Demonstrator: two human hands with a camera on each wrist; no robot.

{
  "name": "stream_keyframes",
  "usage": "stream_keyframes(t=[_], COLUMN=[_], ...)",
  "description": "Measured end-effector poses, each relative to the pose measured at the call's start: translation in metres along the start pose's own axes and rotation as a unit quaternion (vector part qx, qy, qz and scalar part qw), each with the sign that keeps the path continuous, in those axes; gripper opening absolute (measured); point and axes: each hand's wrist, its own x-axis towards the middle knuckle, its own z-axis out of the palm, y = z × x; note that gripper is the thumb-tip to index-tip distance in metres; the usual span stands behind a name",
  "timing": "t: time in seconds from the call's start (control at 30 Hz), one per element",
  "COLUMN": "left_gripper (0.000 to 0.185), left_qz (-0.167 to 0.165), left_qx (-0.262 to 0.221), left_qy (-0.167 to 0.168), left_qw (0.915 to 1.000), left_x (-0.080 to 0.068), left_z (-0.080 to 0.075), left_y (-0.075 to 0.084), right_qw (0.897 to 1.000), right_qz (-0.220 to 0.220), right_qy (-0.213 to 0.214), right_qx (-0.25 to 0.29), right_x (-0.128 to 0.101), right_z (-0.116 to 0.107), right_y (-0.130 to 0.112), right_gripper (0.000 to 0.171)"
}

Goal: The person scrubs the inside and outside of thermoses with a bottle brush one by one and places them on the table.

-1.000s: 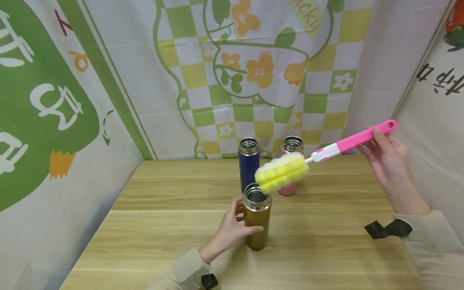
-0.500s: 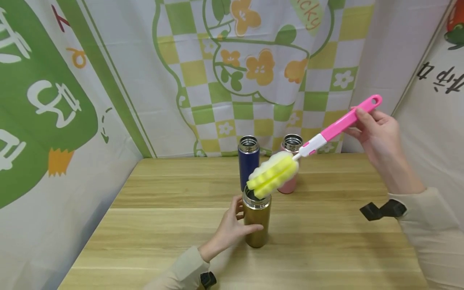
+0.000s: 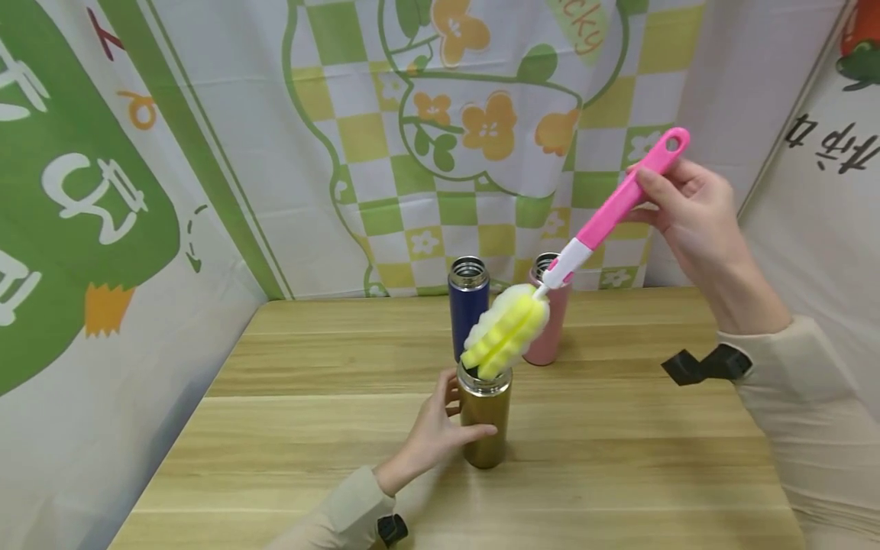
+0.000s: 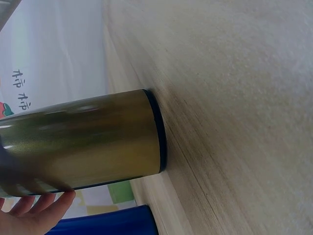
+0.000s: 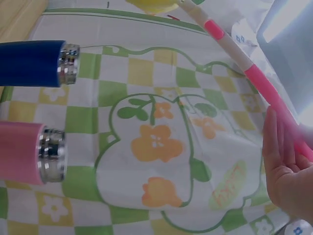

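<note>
A gold-brown vacuum flask (image 3: 486,428) without a lid stands upright on the wooden table. My left hand (image 3: 440,431) grips its side, thumb across the front; in the left wrist view the fingers (image 4: 57,210) lie along the flask's wall. Up on the right, my right hand (image 3: 697,218) pinches the pink handle of a bottle brush (image 3: 608,214) between thumb and fingers. The brush slants down to the left. Its yellow and white sponge head (image 3: 507,332) has its tip right at the flask's mouth, covering part of the steel rim.
Behind the gold-brown flask stand a dark blue flask (image 3: 469,313) and a pink flask (image 3: 546,336), both lidless and near the table's back edge. Patterned cloth (image 3: 491,153) hangs behind the table (image 3: 309,443), with printed sheets on both sides.
My right hand has risen and moved left, tilting the brush steeper. The sponge head's tip has come down to the flask's mouth. My left hand has kept its grip on the flask.
</note>
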Motion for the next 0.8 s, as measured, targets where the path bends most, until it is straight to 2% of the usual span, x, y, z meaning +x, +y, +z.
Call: stream_keyframes(t=[0.2, 0.5, 0.63, 0.8], left_gripper=[0.071, 0.071, 0.070, 0.070], left_qz=[-0.001, -0.007, 0.002, 0.005], left_qx=[-0.005, -0.009, -0.005, -0.005], left_qy=[-0.003, -0.003, 0.001, -0.003], left_qw=[1.0000, 0.9999, 1.0000, 1.0000], left_x=[0.001, -0.001, -0.001, 0.000], left_z=[-0.001, -0.002, -0.002, -0.002], left_y=[0.001, -0.002, -0.002, -0.001], right_qw=[0.994, 0.967, 0.961, 0.950], right_qz=[-0.026, -0.032, -0.027, -0.030], right_qy=[-0.053, -0.146, -0.160, -0.163], right_qx=[-0.096, -0.207, -0.226, -0.264], right_x=[0.008, 0.021, 0.024, 0.021], right_z=[0.025, 0.052, 0.056, 0.060], right_y=[-0.007, 0.002, 0.008, 0.009], right_gripper=[0.016, 0.013, 0.011, 0.018])
